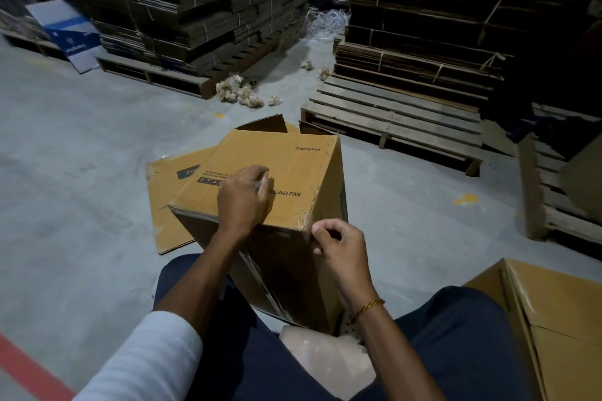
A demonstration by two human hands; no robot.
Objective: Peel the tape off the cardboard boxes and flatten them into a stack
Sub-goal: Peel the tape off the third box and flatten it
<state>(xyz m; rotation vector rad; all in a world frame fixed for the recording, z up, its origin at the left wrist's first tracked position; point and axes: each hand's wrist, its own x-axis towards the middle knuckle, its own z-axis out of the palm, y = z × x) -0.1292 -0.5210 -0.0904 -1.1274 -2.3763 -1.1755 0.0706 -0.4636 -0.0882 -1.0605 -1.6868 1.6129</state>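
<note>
Brown corrugated cardboard box printed "Crompton" and "CEILING FAN" (273,169) stands tilted on the grey concrete floor (81,153), between the seated person's knees, one corner pointing toward the camera. Far flaps are open.

Left hand (242,202) rests on the box's top face, fingers curled, pinching a scrap of clear tape (259,186) near the printed text. Right hand (338,242) sits at the near right corner of the box, fingers curled, thumb and forefinger pinching at the clear tape remnants (306,221) stuck along that edge.

A flattened brown cardboard sheet (166,198) lies on the floor under and to the left of the box. Crumpled balls of used tape (239,91) lie farther off beside a wooden pallet (397,127). Tall stacks of flattened cartons (195,6) fill the background. Another brown box (553,319) sits at the lower right.
</note>
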